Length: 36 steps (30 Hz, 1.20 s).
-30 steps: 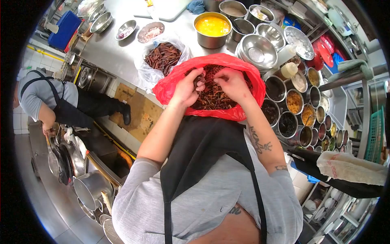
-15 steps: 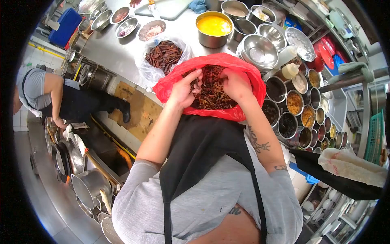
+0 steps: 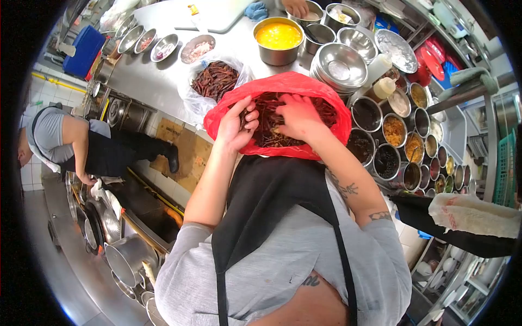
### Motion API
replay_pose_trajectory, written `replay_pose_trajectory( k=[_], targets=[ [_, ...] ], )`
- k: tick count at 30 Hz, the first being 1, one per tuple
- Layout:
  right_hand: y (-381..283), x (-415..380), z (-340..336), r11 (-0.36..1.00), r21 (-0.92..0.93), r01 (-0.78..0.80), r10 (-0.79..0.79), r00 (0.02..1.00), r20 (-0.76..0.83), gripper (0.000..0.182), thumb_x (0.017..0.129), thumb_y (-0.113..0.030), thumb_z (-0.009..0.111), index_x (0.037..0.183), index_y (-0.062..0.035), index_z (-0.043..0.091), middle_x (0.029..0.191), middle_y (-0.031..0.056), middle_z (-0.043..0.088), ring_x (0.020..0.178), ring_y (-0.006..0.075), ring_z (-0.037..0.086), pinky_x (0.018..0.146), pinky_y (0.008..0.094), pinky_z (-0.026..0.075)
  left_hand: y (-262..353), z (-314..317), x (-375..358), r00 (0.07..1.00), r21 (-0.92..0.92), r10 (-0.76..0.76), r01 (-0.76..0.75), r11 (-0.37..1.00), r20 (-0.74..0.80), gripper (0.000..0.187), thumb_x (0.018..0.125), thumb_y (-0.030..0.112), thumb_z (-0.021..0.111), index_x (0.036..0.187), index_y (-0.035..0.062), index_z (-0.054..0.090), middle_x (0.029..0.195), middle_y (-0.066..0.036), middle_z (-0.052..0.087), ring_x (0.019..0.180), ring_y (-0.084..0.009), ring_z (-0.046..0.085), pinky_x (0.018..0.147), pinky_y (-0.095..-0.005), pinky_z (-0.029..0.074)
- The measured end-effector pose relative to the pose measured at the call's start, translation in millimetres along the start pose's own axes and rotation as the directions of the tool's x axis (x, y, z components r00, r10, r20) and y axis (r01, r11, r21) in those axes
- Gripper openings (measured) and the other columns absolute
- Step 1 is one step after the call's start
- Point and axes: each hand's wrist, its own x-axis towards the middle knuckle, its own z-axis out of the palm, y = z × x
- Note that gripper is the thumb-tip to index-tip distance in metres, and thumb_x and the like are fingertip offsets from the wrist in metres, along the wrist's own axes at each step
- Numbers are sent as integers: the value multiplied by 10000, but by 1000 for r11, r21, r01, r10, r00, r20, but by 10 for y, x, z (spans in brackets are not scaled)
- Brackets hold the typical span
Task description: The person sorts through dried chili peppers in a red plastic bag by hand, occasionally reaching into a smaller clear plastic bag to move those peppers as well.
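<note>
A red plastic bag, its mouth wide open, is filled with dark red dried chillies and thin stems. Over the bag's left side my left hand has its fingers curled, closed on something I cannot make out. My right hand reaches into the middle of the bag with its fingers apart, touching the chillies; its fingertips are partly hidden. Just behind and to the left stands a clear plastic bag of darker dried chillies.
Behind are a pot of yellow liquid, stacked steel bowls and small bowls of food. Many condiment tins stand at right. A co-worker bends over the stove area at left. Another person's hand is at the top.
My right hand has moved left and its fingers have spread. My left hand has shifted slightly left. Another person's hand now reaches over a bowl at the top.
</note>
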Motion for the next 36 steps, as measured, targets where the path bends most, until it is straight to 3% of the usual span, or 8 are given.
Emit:
replay_pose_trajectory(
  k=[8,15,18,21,24,30,33,36],
  targets=[
    [518,-368,70,901,433,-10,103,976,-192,284,867,-215,698,1079,-26,708,1012,206,683,987,374,654,885,423,507,-181,-60,76,1000,107,-13,11,994,15,82,971,163,635,959,102,582,791,14,521,622,-76,452,475,-206,311],
    [361,-412,-134,831,550,83,119,939,-321,267,906,-235,687,1024,4,711,903,215,699,874,375,674,797,417,519,-395,199,24,991,576,131,-106,810,-2,144,948,175,683,1025,70,624,753,45,543,599,-58,468,502,-218,341],
    [334,-365,-97,775,632,9,216,936,-279,237,917,-190,669,1039,10,708,866,192,709,811,288,691,751,377,523,-451,232,36,983,663,170,-176,727,74,191,918,158,729,1057,41,671,813,36,612,646,-50,517,553,-214,387],
    [308,-349,-106,558,828,-43,246,962,-116,230,925,-91,658,1112,42,660,898,107,712,788,140,658,707,285,515,-494,224,73,983,619,161,-180,765,87,164,914,126,731,1039,32,681,867,16,665,741,-60,577,668,-227,468],
    [287,-328,0,435,899,59,237,955,-177,244,918,-42,640,1142,54,631,971,109,708,783,138,667,658,265,513,-501,265,77,985,633,160,-164,757,64,170,917,131,729,1048,34,681,884,13,675,738,-55,573,666,-218,465],
    [68,-352,-54,420,907,37,290,941,-173,283,881,-38,658,1136,82,640,970,181,719,788,212,701,716,316,554,-575,336,55,970,649,220,-235,723,107,158,916,143,731,1017,29,686,780,39,616,657,-49,513,579,-216,407],
    [114,-335,25,565,825,4,338,911,-236,249,878,-91,682,1072,63,661,918,170,720,797,225,710,705,338,550,-513,332,52,946,666,317,-284,690,75,108,928,96,708,991,9,695,844,-7,685,749,-61,607,688,-228,502],
    [233,-358,-14,699,708,-100,272,953,-134,212,880,-139,695,999,37,683,848,153,713,752,211,692,690,345,535,-434,345,55,927,684,371,-309,661,60,103,932,113,708,981,23,701,762,26,633,663,-42,545,594,-227,445]
  ],
)
